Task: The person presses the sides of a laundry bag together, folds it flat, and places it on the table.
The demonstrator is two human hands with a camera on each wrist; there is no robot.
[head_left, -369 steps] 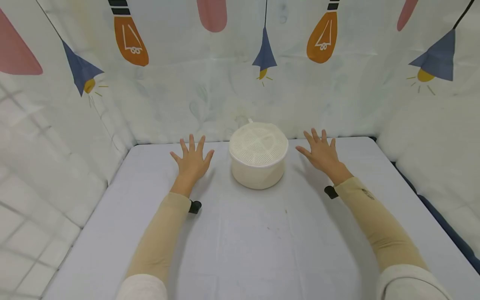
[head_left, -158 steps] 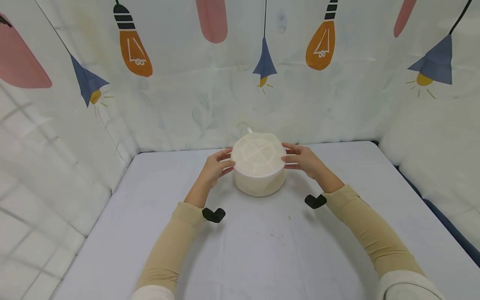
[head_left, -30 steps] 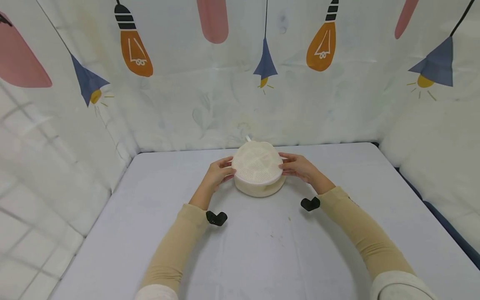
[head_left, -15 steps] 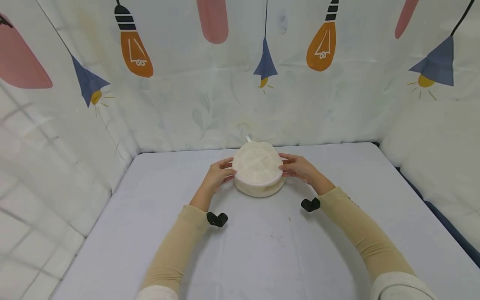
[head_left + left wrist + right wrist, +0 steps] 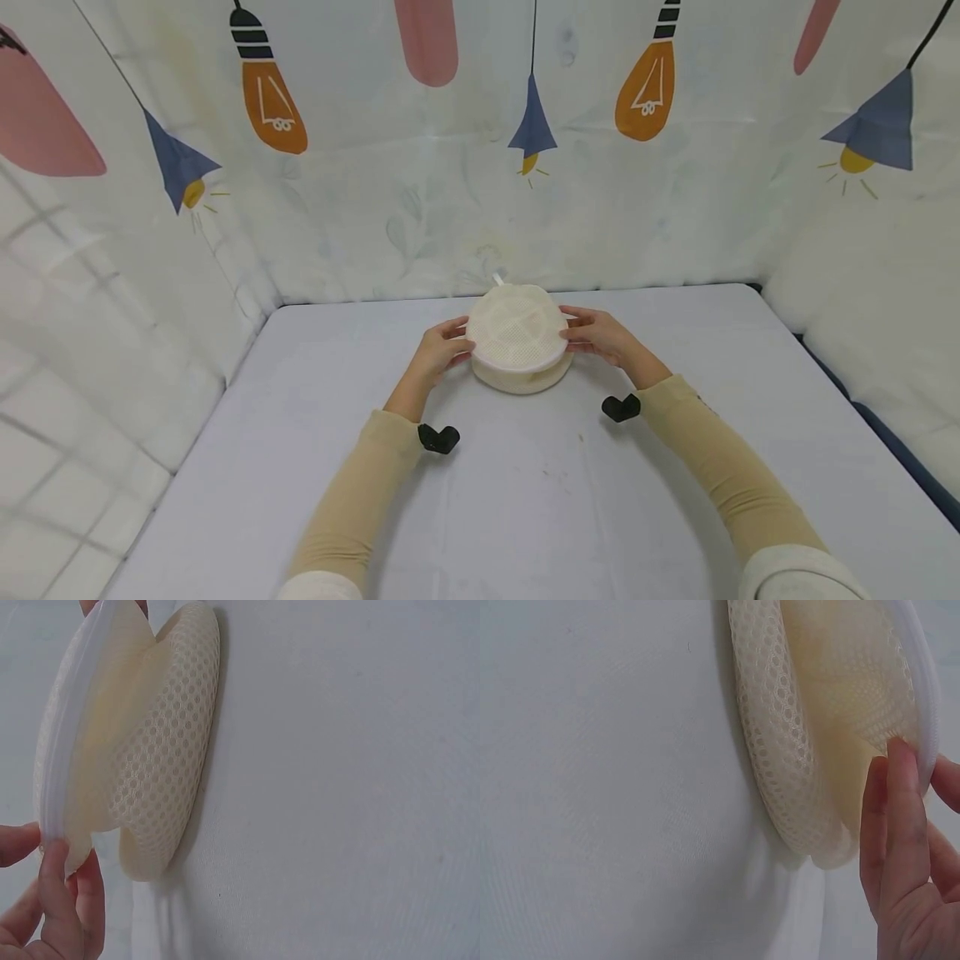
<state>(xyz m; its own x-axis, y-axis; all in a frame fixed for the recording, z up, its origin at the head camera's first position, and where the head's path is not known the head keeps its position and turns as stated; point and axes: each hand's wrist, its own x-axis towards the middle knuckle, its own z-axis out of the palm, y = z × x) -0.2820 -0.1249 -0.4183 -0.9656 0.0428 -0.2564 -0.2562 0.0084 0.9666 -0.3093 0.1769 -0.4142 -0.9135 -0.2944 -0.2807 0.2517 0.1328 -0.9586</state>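
Observation:
A round cream mesh laundry bag (image 5: pixel 517 329) sits at the far middle of the table, its top disc squashed low over its base. In the left wrist view its honeycomb side wall (image 5: pixel 169 735) is creased inward between top and base. A white zip band (image 5: pixel 71 742) runs round the top edge. My left hand (image 5: pixel 435 354) pinches that edge on the left, thumb on one face and fingers on the other. On the opposite side my right hand (image 5: pixel 603 335) pinches the edge likewise, fingertips (image 5: pixel 902 761) against the inner mesh.
The table (image 5: pixel 517 517) has a white cover with a few small brown specks (image 5: pixel 555 475). A patterned fabric wall (image 5: pixel 337 208) stands right behind the bag, with more cloth at left and right. A small white tab (image 5: pixel 497 279) sticks up behind the bag.
Both hands were spread flat beside the tall bag, then came in to its top edge. The top has since gone down, and the side wall folded. Over the last second little has moved.

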